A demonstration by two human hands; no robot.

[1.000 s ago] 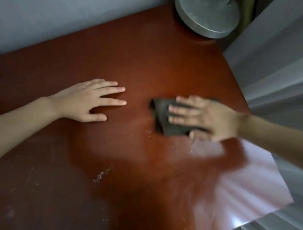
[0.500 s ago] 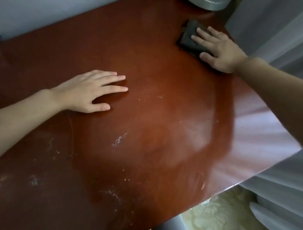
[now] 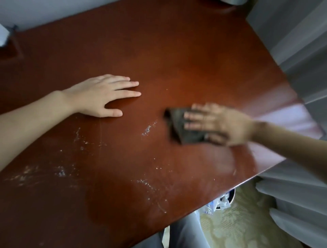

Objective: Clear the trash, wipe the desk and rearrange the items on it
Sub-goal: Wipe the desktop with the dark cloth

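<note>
My right hand (image 3: 223,124) lies flat, fingers spread, on a dark folded cloth (image 3: 178,127) and presses it onto the red-brown wooden desk (image 3: 177,62) right of centre; the hand is motion-blurred. My left hand (image 3: 104,96) rests palm down on the desk to the left, fingers apart, holding nothing. White dust and crumbs (image 3: 147,129) streak the wood between the hands, and more of them spread across the near part of the desk (image 3: 60,172).
A metal base (image 3: 233,1) peeks in at the desk's far right corner. A white object (image 3: 3,36) sits at the far left edge. Grey curtains (image 3: 300,53) hang close along the right. A bin with a plastic bag (image 3: 221,201) stands on the floor under the near edge.
My right hand has swept the cloth from the far right corner back toward the middle of the desk. My left hand stays flat in place.
</note>
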